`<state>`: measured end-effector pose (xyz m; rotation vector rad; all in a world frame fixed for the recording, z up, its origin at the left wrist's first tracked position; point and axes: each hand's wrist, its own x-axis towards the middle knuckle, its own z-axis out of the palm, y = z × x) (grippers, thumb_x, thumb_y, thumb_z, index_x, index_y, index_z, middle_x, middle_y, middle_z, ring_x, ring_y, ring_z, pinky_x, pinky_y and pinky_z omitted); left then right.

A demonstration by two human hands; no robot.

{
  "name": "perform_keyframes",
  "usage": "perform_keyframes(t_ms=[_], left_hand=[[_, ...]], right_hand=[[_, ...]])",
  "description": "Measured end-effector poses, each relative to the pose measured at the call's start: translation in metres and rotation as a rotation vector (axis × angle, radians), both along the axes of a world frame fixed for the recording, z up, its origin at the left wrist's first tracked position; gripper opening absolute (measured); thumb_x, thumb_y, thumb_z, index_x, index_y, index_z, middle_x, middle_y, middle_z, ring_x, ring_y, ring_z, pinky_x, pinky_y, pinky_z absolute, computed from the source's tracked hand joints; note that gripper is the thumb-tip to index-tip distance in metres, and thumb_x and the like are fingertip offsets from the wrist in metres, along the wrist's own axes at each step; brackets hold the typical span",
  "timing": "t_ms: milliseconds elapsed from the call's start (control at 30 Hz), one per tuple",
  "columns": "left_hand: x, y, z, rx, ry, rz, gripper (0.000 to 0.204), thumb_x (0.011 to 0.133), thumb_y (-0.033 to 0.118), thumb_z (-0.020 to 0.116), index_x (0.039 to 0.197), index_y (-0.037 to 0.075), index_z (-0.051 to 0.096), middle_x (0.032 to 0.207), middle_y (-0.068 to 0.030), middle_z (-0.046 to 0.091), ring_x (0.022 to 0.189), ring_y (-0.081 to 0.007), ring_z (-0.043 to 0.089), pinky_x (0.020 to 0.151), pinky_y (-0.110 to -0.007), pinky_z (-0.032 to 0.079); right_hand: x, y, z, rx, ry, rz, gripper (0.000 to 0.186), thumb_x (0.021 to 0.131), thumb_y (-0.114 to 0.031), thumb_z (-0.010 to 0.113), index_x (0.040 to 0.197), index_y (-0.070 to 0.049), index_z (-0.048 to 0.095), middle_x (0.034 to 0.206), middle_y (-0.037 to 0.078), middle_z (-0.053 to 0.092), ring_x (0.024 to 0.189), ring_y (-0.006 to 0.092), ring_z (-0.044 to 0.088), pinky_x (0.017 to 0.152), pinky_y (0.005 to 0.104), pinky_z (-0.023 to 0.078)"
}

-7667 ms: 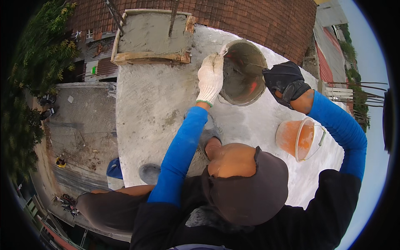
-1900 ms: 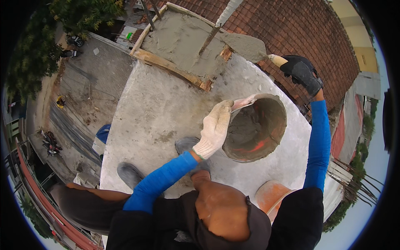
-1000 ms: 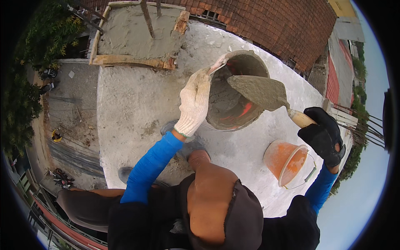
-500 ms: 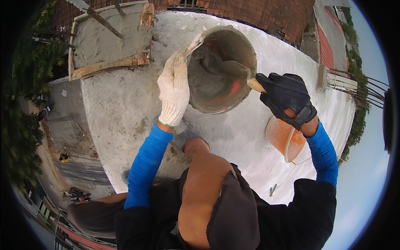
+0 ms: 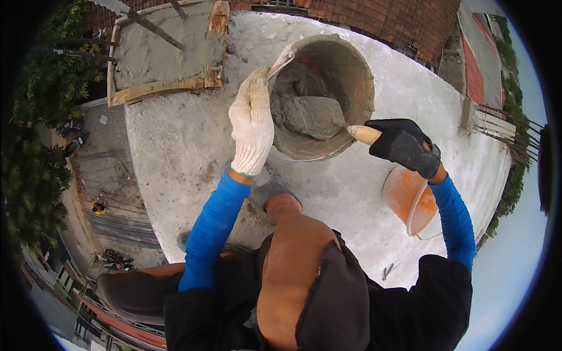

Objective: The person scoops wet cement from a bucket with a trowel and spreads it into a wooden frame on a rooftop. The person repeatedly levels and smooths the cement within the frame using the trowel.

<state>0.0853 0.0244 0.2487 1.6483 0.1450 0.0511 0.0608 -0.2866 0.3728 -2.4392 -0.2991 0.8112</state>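
Observation:
My left hand (image 5: 252,117), in a white knitted glove, is closed on the handle (image 5: 281,61) of a mortar-coated bucket (image 5: 357,76), at its left rim. My right hand (image 5: 398,143), in a black glove, grips the wooden handle of a trowel (image 5: 363,133). The trowel's blade sits inside the bucket in wet grey mortar (image 5: 304,114), heaped with it. At the upper left, a wooden formwork box (image 5: 158,93) holds grey wet mortar, with several upright bars standing in it.
An orange bucket (image 5: 398,196) sits right on the pale concrete slab (image 5: 187,175). Beyond the slab lie a tiled roof (image 5: 374,20), trees, and lower ground at left with motorbikes (image 5: 114,260) and a person in yellow (image 5: 98,207). Bundled rebar (image 5: 521,137) projects at the far right.
The trowel has moved from beside the formwork box down into the bucket. My left hand keeps its hold on the handle. The view has shifted as my head moved.

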Motion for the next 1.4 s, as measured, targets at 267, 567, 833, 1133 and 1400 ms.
perform_keyframes(t_ms=[267, 567, 833, 1133, 1400], left_hand=[[0.001, 0.003, -0.006, -0.083, 0.047, 0.016, 0.044, 0.113, 0.031, 0.050, 0.135, -0.004, 0.066, 0.130, -0.0191, 0.071, 0.119, -0.0259, 0.066, 0.105, -0.035, 0.048], [0.001, 0.005, -0.012, -0.144, 0.086, 0.041, 0.046, 0.113, 0.033, 0.050, 0.134, -0.005, 0.066, 0.129, -0.0182, 0.072, 0.116, -0.0240, 0.067, 0.102, -0.035, 0.050], [-0.001, 0.004, -0.013, -0.222, 0.062, 0.075, 0.039, 0.110, 0.027, 0.056, 0.131, -0.004, 0.067, 0.130, -0.0218, 0.071, 0.120, -0.0300, 0.069, 0.104, -0.037, 0.051], [-0.004, 0.004, -0.007, -0.199, 0.070, 0.118, 0.041, 0.109, 0.030, 0.057, 0.130, -0.002, 0.069, 0.133, -0.0230, 0.070, 0.123, -0.0360, 0.067, 0.106, -0.040, 0.051], [-0.004, 0.005, -0.005, -0.157, 0.075, 0.119, 0.040, 0.108, 0.031, 0.055, 0.131, 0.001, 0.070, 0.136, -0.0249, 0.067, 0.131, -0.0407, 0.061, 0.111, -0.044, 0.047]], right_hand=[[-0.016, 0.000, 0.027, -0.008, 0.401, -0.508, 0.043, 0.088, -0.011, 0.071, 0.130, 0.000, 0.073, 0.080, 0.004, 0.071, 0.056, 0.0078, 0.057, 0.052, 0.0255, 0.045], [-0.006, -0.014, 0.056, 0.101, 0.225, -0.602, 0.045, 0.092, -0.019, 0.063, 0.131, 0.002, 0.071, 0.078, 0.004, 0.067, 0.055, 0.0077, 0.052, 0.050, 0.0261, 0.042], [0.072, 0.022, 0.044, 0.193, 0.072, -0.415, 0.049, 0.091, -0.021, 0.064, 0.134, 0.001, 0.069, 0.080, 0.004, 0.068, 0.055, 0.0072, 0.053, 0.051, 0.0267, 0.042], [0.229, 0.062, -0.015, 0.372, -0.571, 0.344, 0.048, 0.096, -0.025, 0.067, 0.134, 0.005, 0.066, 0.088, 0.004, 0.070, 0.064, 0.0078, 0.056, 0.057, 0.0265, 0.045], [0.334, 0.146, -0.038, 0.453, -0.084, 0.143, 0.053, 0.099, -0.030, 0.067, 0.141, 0.003, 0.064, 0.087, 0.004, 0.069, 0.060, 0.0079, 0.054, 0.055, 0.0265, 0.045]])
